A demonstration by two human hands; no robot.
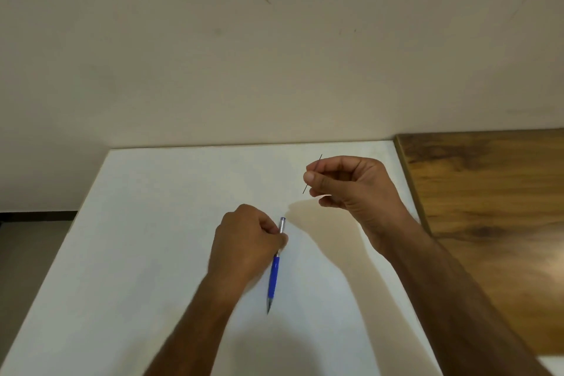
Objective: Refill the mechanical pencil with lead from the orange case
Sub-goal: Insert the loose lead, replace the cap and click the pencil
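Observation:
My left hand [247, 241] grips a mechanical pencil [273, 279] around its silver upper barrel. The blue grip and dark tip point down toward me, and the open top end points up and away. My right hand [351, 186] is raised to the upper right of the pencil. Its thumb and forefinger pinch a thin dark lead [305, 189], which sticks out above and below the fingertips. The lead's lower end is a short way above and right of the pencil's top, not touching it. No orange case is in view.
Both hands work over a white table [152, 238] whose far edge meets a beige wall. A brown wooden surface [488, 192] adjoins the table on the right. The floor shows past the table's left edge.

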